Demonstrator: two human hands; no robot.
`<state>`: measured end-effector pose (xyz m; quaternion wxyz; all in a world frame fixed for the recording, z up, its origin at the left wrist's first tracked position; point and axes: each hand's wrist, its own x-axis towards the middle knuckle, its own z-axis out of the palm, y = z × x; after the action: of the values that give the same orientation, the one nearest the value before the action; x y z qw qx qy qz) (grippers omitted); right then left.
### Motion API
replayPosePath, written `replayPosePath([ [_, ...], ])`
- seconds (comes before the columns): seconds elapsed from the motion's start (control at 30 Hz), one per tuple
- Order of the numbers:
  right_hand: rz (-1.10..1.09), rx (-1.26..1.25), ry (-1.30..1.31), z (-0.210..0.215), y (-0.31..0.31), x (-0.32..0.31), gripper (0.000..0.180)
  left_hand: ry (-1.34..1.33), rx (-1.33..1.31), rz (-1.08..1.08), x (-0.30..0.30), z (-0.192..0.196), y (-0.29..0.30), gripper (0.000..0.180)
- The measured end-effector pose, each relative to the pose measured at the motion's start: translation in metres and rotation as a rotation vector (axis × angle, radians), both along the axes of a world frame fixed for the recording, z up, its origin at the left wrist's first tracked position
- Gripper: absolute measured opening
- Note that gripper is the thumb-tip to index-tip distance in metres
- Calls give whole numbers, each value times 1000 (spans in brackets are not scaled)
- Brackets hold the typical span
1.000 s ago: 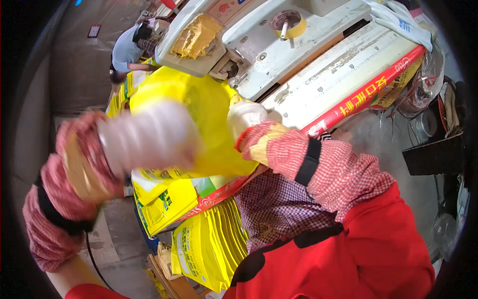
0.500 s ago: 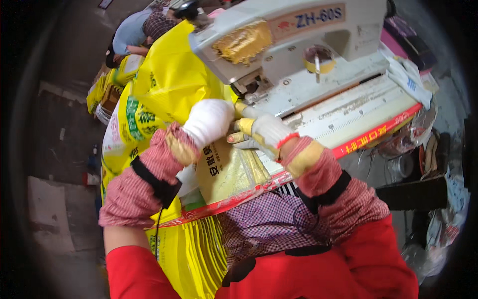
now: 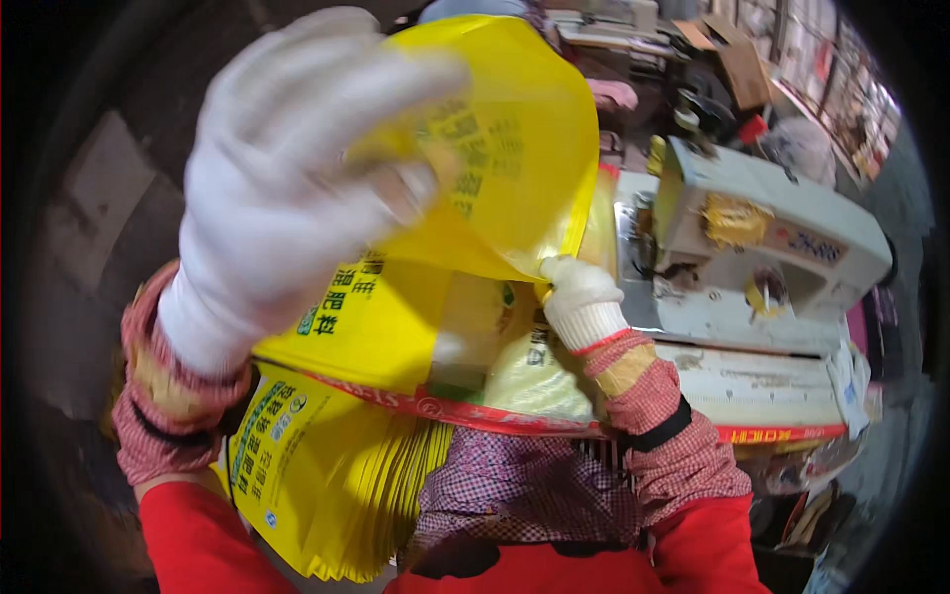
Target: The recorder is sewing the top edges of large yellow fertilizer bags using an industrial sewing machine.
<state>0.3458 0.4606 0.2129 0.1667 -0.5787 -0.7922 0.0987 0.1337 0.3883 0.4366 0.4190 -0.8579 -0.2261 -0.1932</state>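
A large yellow woven sack [image 3: 520, 99] with printed lettering stands lifted over the worktable, its upper part bulging. My right hand [image 3: 584, 297], in a white knit glove, pinches the sack's near right edge. Raised at the left, close to the camera, my gloved left hand [image 3: 287, 188] is partly smeared by motion. Its thumb and fingers are apart in front of the sack, with nothing seen gripped. Under the lifted sack, more yellow printed sacking [image 3: 381, 342] and a pale translucent sheet [image 3: 534, 381] lie on the table. To the right of my right hand is a grey-white sewing machine [image 3: 772, 233].
A thick fanned stack of yellow sacks [image 3: 327, 475] hangs below the table's red-taped front edge [image 3: 495, 418]. A pale cloth [image 3: 847, 376] lies at the table's right end. Farther back are another sewing machine [image 3: 623, 18] and a cardboard box [image 3: 737, 64].
My left hand has risen up and left from beside the needle area. My right hand now pinches the sack's edge, lifted away from the machine. The view has shifted, putting the machine farther right.
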Motion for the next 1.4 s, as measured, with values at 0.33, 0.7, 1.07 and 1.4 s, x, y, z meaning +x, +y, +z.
replayPosePath([
  [0.33,28,44,1147,19,-98,45,22,-395,-442,433,-115,-180,49,62],
  [0.7,486,-549,655,9,-154,-35,22,-727,-699,876,-260,-270,40,18],
  [1.07,305,-107,15,67,-1,-44,42,-1481,-1508,584,-207,-238,-157,53],
  [1.4,118,-274,311,-32,-42,-31,41,-2124,-1609,282,-154,-258,-160,35],
])
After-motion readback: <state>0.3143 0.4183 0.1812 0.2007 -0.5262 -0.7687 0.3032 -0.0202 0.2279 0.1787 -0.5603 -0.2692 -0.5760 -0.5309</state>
